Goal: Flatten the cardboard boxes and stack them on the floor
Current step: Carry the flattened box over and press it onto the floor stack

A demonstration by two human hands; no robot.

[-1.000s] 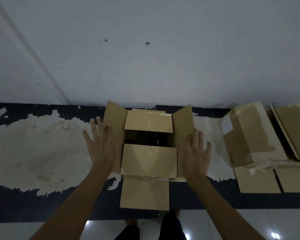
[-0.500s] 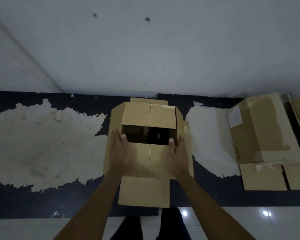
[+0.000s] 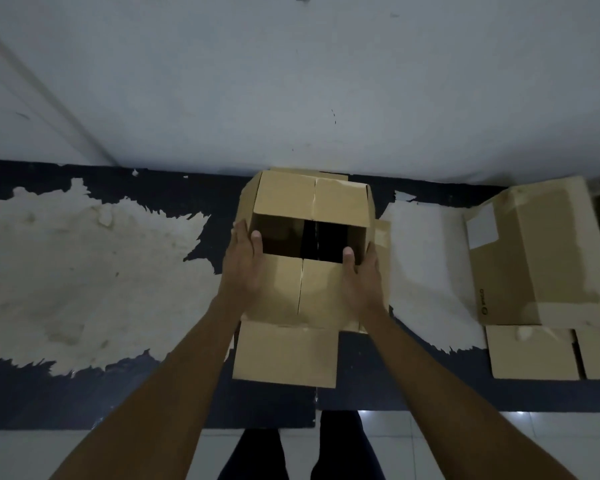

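A brown cardboard box (image 3: 310, 202) stands on a dark, peeling surface against the wall, its top partly open with a dark gap between the flaps. One flap (image 3: 284, 355) hangs down toward me at the front. My left hand (image 3: 242, 263) presses against the box's left side, thumb on the near top flap at the gap's edge. My right hand (image 3: 362, 282) holds the right side the same way, its thumb on the flap too. A second cardboard box (image 3: 534, 258) with a white label lies on its side to the right, flaps spread.
The dark surface (image 3: 136, 393) has large pale patches where its covering has peeled off. A white wall (image 3: 291, 81) rises right behind the boxes. My legs and the tiled floor (image 3: 465, 445) show at the bottom.
My hands closed in from beside the spread side flaps to the box's two sides. The side flaps folded in against the box. The camera moved closer.
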